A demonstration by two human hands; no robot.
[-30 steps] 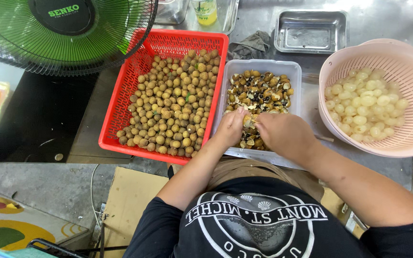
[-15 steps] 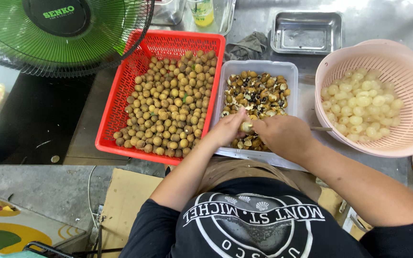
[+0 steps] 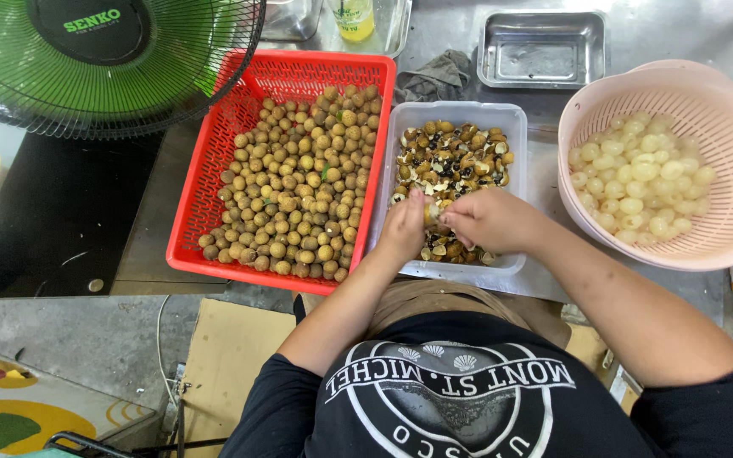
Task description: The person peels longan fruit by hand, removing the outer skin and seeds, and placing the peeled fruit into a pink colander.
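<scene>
Both hands meet over the near end of the clear tub [image 3: 515,119] of shells and seeds. The left hand [image 3: 405,227] and right hand [image 3: 489,219] pinch one small round fruit [image 3: 431,214] between their fingertips; it is round, so no long axis or facing can be told. The red basket [image 3: 214,178] of brown fruit lies to the left, the pink colander [image 3: 723,110] of peeled fruit to the right, on the tabletop [image 3: 553,170].

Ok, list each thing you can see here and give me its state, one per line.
Red basket: heaped with unpeeled brown fruit.
Clear tub: holds shells and seeds.
Pink colander: partly filled with peeled fruit.
Steel tray: empty.
Left hand: pinching one fruit.
Right hand: working that fruit.
Fan: cannot tell if running.
</scene>
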